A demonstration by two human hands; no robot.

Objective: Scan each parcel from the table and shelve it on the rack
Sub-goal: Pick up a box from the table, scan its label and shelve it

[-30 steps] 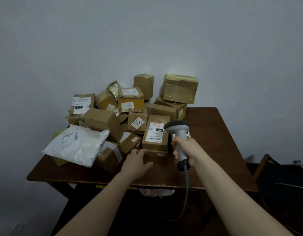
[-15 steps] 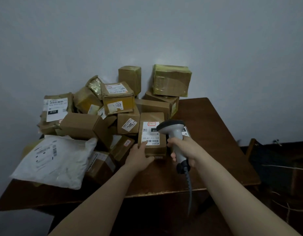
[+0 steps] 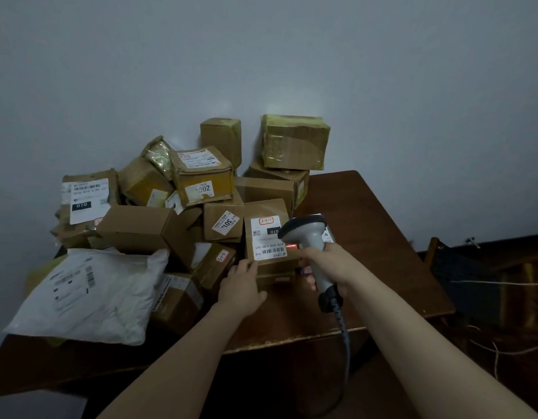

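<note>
A heap of cardboard parcels covers the left and back of a dark wooden table (image 3: 376,237). At the heap's front stands a brown box (image 3: 269,240) with a white barcode label facing up. My left hand (image 3: 242,285) grips its near left corner. My right hand (image 3: 328,263) grips the handle of a grey barcode scanner (image 3: 307,234), whose head hangs just right of the label. A red scan line glows on the label's right edge. The scanner's coiled cable drops over the table's front edge.
A white plastic mailer bag (image 3: 89,293) lies at the front left of the pile. A taped box (image 3: 295,142) tops the stack against the grey wall. A dark chair or rack (image 3: 461,273) with loose white cords stands to the right of the table.
My left hand slid forward from the table top onto the box's near corner. The scanner moved in closer over the label, and its red light now shows. The camera moved closer to the table.
</note>
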